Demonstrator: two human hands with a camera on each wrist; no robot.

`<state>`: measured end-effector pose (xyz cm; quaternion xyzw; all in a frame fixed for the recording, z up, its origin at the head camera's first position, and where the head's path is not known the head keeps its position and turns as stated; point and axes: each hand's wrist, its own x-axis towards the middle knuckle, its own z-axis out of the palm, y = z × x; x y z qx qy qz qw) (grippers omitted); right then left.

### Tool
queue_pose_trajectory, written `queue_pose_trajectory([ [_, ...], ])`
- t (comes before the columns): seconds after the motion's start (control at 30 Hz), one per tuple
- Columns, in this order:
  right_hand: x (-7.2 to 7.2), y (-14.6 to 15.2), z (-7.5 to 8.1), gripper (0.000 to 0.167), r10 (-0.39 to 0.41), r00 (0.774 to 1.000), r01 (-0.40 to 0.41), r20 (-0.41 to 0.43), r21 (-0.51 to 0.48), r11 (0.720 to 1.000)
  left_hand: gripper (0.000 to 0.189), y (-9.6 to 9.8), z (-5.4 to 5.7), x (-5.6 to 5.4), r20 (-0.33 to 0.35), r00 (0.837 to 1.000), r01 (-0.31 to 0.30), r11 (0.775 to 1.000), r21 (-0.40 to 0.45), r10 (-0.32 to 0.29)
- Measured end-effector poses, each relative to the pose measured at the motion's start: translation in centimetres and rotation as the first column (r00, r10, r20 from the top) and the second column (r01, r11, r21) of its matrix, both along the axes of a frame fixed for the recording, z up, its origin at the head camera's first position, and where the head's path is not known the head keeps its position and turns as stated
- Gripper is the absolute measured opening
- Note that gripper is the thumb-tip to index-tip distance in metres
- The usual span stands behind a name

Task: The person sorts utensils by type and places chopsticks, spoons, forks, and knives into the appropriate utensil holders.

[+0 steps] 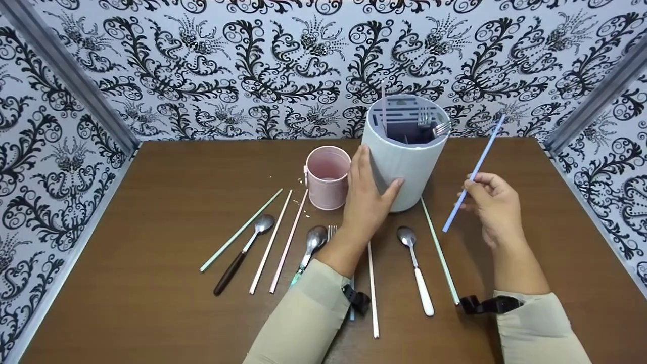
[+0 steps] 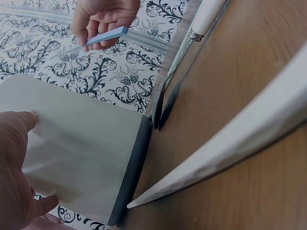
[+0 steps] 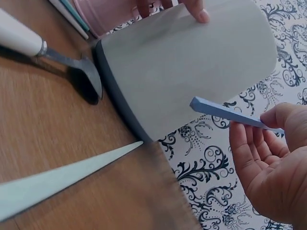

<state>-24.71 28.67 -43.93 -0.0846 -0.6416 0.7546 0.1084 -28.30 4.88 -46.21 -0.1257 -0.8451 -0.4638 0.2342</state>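
Observation:
A tall pale grey-white cutlery holder (image 1: 404,172) stands at the back of the table, two forks (image 1: 424,117) and a pink chopstick (image 1: 384,108) upright in its slotted top. My left hand (image 1: 366,197) holds its near left side, fingers along the left and thumb across the front. To the right of the holder, my right hand (image 1: 498,202) pinches a blue chopstick (image 1: 482,156) between thumb and fingers, tilted and raised above the table. In the right wrist view the chopstick's square blunt end (image 3: 196,104) points towards the holder.
A pink cup (image 1: 327,187) stands left of the holder. Spoons with dark (image 1: 230,273), patterned and white (image 1: 423,290) handles lie in front, among several pastel chopsticks (image 1: 288,242). A fork (image 1: 332,231) lies partly behind my left wrist. Patterned walls (image 1: 252,76) enclose the table.

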Motion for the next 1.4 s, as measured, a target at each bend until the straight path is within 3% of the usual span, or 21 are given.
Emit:
queue_pose_trajectory([
  [0.3, 0.9, -1.2, 1.6, 0.006, -0.082, 0.989, 0.064, -0.12, -0.148, 0.987, 0.094, -0.1, -0.2, -0.1, 0.017, 1.0, -0.006, 1.0, -0.008, 0.006],
  [0.67, 1.8, -4.1, 5.2, 0.012, -0.147, 0.949, 0.085, -0.28, -0.221, 0.972, 0.094, 0.2, 0.2, -0.2, 0.01, 1.0, 0.003, 1.0, -0.002, -0.003],
  [1.13, 0.0, -7.2, 11.0, 0.017, -0.108, 0.9, 0.028, -0.422, -0.192, 0.981, 0.093, 0.0, 0.2, 0.0, -0.002, 1.0, -0.003, 1.0, -0.01, 0.003],
  [1.4, -1.5, -8.7, 12.4, 0.018, -0.159, 0.874, 0.041, -0.46, -0.257, 0.966, 0.093, 0.0, 0.2, 0.2, -0.009, 1.0, -0.008, 1.0, -0.006, 0.008],
])
